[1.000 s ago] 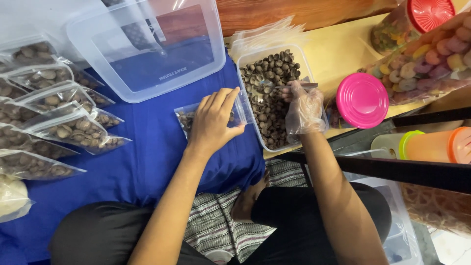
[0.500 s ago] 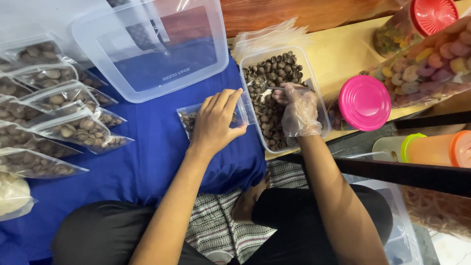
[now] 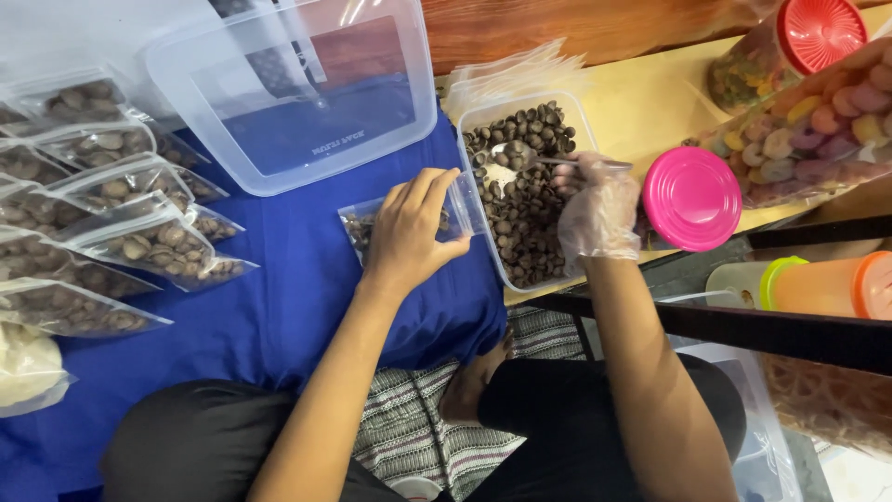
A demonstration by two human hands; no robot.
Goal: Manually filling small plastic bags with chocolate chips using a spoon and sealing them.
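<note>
Scooping brown pieces beside a pouch.
Left hand (image 3: 406, 234) grips the pouch (image 3: 358, 226) on the blue cloth (image 3: 279, 279); gloved right hand (image 3: 595, 209) holds a spoon (image 3: 520, 156) over the tub (image 3: 497, 251).

Blue cloth (image 3: 279, 297), pink lid (image 3: 692, 198), red lid (image 3: 818, 33) — brown snacks (image 3: 530, 214), striped grey mat (image 3: 418, 418)

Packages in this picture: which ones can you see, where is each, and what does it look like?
Small clear pouch: under the left hand, on blue cloth, partly filled with brown pieces.
Filled pouches: far left, clear, overlapping.
Empty bags: stacked behind the tub, clear.
Big bag: far right, clear, pastel rings.
Jar: top right, red lid.
</note>
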